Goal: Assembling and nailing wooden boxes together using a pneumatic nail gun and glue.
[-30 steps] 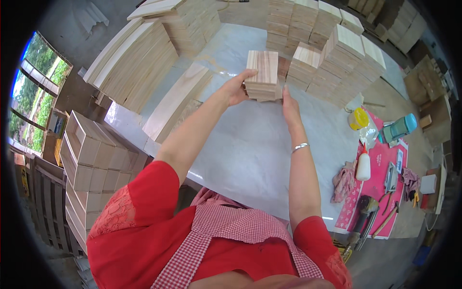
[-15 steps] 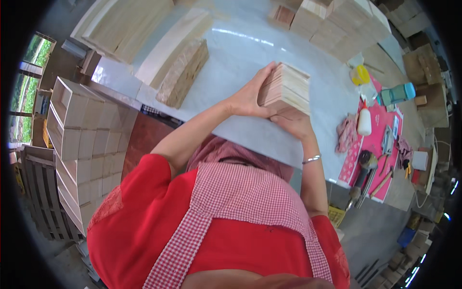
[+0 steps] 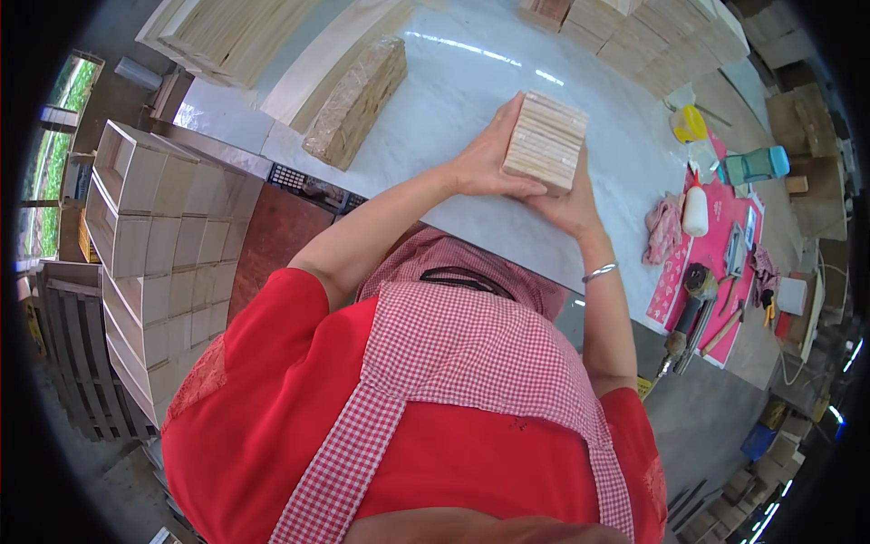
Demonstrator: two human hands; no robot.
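Between my two hands is a squared stack of thin wooden slats (image 3: 547, 140), its striped edges facing up. My left hand (image 3: 489, 161) wraps its left side, with the thumb along the near face. On the near right side, my right hand (image 3: 571, 205) grips the same stack; most of its fingers are hidden behind the wood. Farther left on the pale tabletop (image 3: 435, 109) lies a long wooden block (image 3: 356, 102) that looks wrapped in shiny clear film.
Pale boards (image 3: 237, 38) stand at the far left, stacked wood blocks (image 3: 648, 41) at the far right. On a pink sheet (image 3: 716, 218) lie a white bottle (image 3: 695, 211), a crumpled cloth (image 3: 664, 228) and tools. Open wooden boxes (image 3: 168, 240) are piled left of the table.
Both hands have tipped the stack, so its striped edges now face up more squarely. The whole view has shifted slightly.
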